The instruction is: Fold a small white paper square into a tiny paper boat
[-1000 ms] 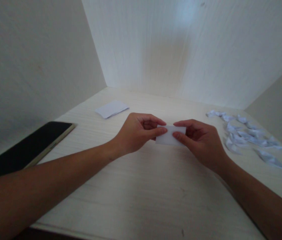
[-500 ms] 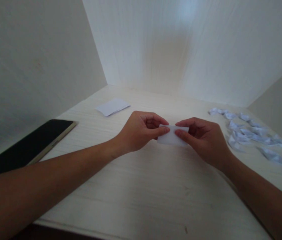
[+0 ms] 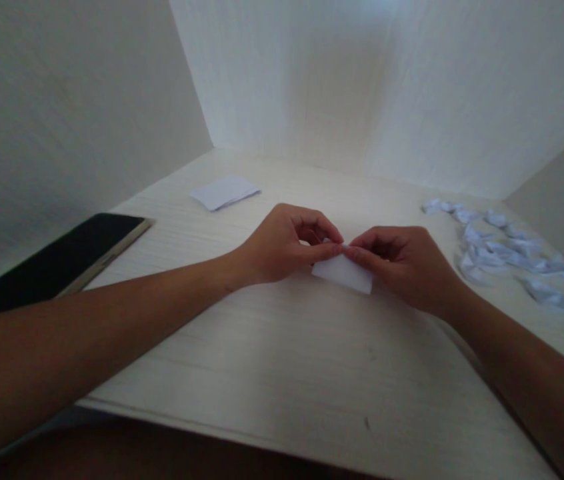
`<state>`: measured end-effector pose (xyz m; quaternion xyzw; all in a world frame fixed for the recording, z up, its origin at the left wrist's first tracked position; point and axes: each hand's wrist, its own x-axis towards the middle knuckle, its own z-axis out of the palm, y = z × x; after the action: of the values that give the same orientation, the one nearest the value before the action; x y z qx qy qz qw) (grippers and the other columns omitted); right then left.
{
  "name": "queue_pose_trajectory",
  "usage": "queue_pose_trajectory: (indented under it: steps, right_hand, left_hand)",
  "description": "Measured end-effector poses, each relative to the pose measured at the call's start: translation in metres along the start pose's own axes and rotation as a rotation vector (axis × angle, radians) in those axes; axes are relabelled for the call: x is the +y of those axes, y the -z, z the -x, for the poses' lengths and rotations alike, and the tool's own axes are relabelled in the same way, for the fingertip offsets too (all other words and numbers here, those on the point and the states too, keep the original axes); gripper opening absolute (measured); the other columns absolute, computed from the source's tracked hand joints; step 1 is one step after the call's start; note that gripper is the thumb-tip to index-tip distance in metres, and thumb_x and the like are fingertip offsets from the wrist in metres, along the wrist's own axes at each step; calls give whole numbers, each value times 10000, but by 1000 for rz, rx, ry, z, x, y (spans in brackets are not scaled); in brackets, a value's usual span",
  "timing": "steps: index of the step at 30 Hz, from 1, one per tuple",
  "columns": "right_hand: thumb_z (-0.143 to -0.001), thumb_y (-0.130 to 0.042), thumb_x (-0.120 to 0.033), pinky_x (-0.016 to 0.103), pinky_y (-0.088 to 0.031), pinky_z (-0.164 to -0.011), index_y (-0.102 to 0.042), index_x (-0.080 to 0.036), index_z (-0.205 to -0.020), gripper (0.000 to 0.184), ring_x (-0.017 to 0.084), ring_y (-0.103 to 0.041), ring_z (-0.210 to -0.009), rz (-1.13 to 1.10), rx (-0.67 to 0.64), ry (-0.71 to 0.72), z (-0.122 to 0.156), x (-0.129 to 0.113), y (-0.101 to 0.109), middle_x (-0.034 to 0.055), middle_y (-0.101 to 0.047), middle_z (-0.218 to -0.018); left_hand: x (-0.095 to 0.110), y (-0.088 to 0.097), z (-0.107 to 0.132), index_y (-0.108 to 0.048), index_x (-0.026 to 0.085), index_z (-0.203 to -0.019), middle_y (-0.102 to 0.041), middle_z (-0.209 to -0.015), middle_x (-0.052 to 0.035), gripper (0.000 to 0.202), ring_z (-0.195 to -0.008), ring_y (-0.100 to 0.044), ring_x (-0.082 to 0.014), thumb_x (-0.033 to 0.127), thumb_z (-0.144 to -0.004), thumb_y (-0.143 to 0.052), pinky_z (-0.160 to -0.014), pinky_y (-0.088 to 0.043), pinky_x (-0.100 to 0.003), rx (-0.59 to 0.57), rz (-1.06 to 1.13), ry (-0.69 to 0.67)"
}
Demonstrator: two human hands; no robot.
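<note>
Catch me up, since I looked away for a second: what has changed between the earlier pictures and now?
The left hand and right hand have drawn together, thumbs now meeting at the white paper's top edge. Its lower edge now slopes down to the right. Neither hand has let go. The folded sheets, dark device and crumpled paper pieces stayed put.

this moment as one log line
left hand: pinches sheet | right hand: pinches sheet | left side: flat paper, black device | right side: paper pieces
</note>
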<state>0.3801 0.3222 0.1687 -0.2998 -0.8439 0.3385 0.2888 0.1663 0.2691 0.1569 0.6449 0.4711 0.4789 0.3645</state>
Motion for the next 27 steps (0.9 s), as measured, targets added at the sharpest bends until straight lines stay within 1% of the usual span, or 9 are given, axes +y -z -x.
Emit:
queue_pose_trajectory:
  steps: [2, 5, 8, 10, 12, 14, 19, 23, 27]
  right_hand:
    - [-915, -662, -336, 264, -362, -529, -760, -173, -787, 229, 118, -527, -568, 104, -59, 25, 1, -1, 1, 0, -671, -641]
    - [-941, -608, -320, 271, -318, -533, -704, -178, -737, 266, 108, -456, -566, 219, -100, 61, 2, -2, 1, -22, -579, -605]
    - [-965, -574, -367, 271, -271, -508, -617, -182, -669, 351, 101, -394, -549, 184, -152, 55, 3, -4, 0, -33, -491, -579]
    - [-968, -565, -403, 266, -259, -499, -586, -183, -647, 389, 99, -372, -548, 95, -233, 26, 3, -6, 1, -33, -460, -584]
    - [-957, -575, -408, 261, -269, -504, -600, -179, -658, 378, 101, -378, -562, -4, -330, -18, 3, -6, 2, -29, -459, -606]
    - [-947, -585, -392, 258, -281, -512, -614, -174, -676, 348, 100, -387, -571, -67, -387, -55, 2, -5, 5, -30, -462, -622]
    - [-934, -598, -387, 254, -270, -503, -559, -182, -639, 361, 90, -353, -550, -113, -392, -88, -1, 3, 10, -46, -425, -602]
    - [-908, -639, -443, 253, -272, -502, -587, -174, -650, 377, 91, -368, -546, -144, -427, -90, -2, 6, 7, -42, -447, -602]
    - [-921, -603, -507, 254, -274, -496, -619, -164, -688, 415, 96, -379, -545, -179, -448, -97, -1, 4, 4, -32, -457, -609]
  left_hand:
    - [0, -1, 0, -778, 157, -826, -723, -699, -14, 125, -638, -662, -118, 248, -753, -824, -554, -506, -187, 3, -32, -30]
    - [3, -2, 0, -773, 149, -822, -728, -710, -16, 103, -659, -661, -117, 225, -764, -810, -574, -506, -188, 4, -29, -37]
    - [7, -3, 0, -768, 148, -822, -716, -705, -10, 76, -643, -640, -103, 184, -762, -798, -566, -489, -184, -21, -3, -49]
    - [7, -4, 0, -768, 153, -850, -709, -706, -3, 92, -647, -642, -102, 168, -763, -793, -579, -496, -190, -65, 42, -51]
    - [6, -5, 1, -767, 155, -893, -700, -694, 9, 128, -645, -642, -95, 165, -769, -797, -600, -505, -191, -109, 101, -35]
    - [3, -8, 0, -765, 153, -928, -700, -691, 15, 161, -639, -640, -83, 169, -773, -809, -612, -503, -182, -123, 155, -7]
    - [-3, -13, -1, -772, 154, -992, -741, -761, -12, 220, -634, -647, -75, 193, -783, -829, -554, -455, -161, -35, 240, 97]
    - [1, -15, 1, -777, 148, -968, -689, -677, 25, 181, -560, -578, -44, 133, -791, -808, -508, -408, -145, -66, 241, 89]
    - [1, -17, 3, -769, 132, -978, -699, -687, 21, 199, -592, -599, -48, 125, -785, -818, -547, -432, -146, -64, 286, 117]
